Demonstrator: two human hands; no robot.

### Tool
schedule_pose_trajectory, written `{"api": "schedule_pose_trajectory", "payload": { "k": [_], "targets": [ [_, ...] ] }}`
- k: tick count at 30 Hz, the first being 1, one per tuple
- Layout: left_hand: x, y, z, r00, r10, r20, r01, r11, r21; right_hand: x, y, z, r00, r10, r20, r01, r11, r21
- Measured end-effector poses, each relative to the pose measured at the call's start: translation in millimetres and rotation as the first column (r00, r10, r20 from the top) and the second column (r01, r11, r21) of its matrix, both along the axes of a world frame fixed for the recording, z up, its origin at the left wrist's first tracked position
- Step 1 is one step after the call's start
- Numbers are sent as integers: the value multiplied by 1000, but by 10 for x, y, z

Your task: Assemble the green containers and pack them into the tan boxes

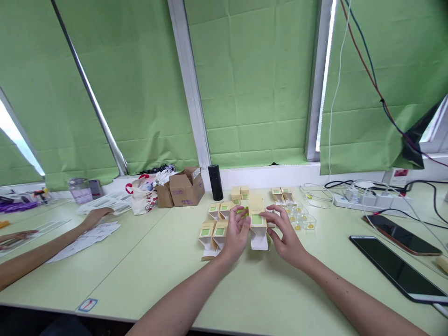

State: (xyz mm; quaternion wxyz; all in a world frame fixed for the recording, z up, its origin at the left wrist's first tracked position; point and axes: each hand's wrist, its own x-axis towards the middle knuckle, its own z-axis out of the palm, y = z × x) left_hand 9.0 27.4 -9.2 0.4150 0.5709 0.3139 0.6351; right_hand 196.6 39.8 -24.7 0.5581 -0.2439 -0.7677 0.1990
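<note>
Our forearms reach forward and converge. Our left hand (237,233) curls its fingers inward toward the right, thumb up. Our right hand (287,235) faces it, fingers bent, index finger and thumb extended leftward.

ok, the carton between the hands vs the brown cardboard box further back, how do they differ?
The held carton is pale cream with a green square label; the brown cardboard box is plain kraft with purple print. The carton is slimmer and smaller. The left hand and right hand grip the carton, while the box sits untouched by the window. Both have open flaps.
</note>
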Motion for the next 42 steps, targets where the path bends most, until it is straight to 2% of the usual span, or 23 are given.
{"api": "schedule_pose_trajectory", "payload": {
  "k": [2,8,11,15,22,30,42],
  "targets": [
    [-16,-24,-20,999,2,-44,0,999,43,3,6,11,999,9,-45,-11,999,-45],
    [-86,-73,-50,961,109,-253,-62,981,184,17,17,48,989,29,-147,-51,988,-145],
    [-107,-103,-26,928,124,-352,-45,973,225,19,8,58,986,52,-157,-77,985,-153],
    [-104,-122,-8,888,185,-421,-78,963,257,23,-4,55,987,81,-141,-103,983,-153],
    [-70,-82,-52,893,228,-387,-130,956,263,37,18,28,981,128,-143,-152,975,-165],
    [-27,-65,-57,923,224,-313,-161,963,214,35,63,-16,968,179,-176,-214,956,-199],
    [-3,-99,-55,915,230,-331,-173,966,193,24,71,-32,963,151,-224,-209,941,-264]
  ]
}}
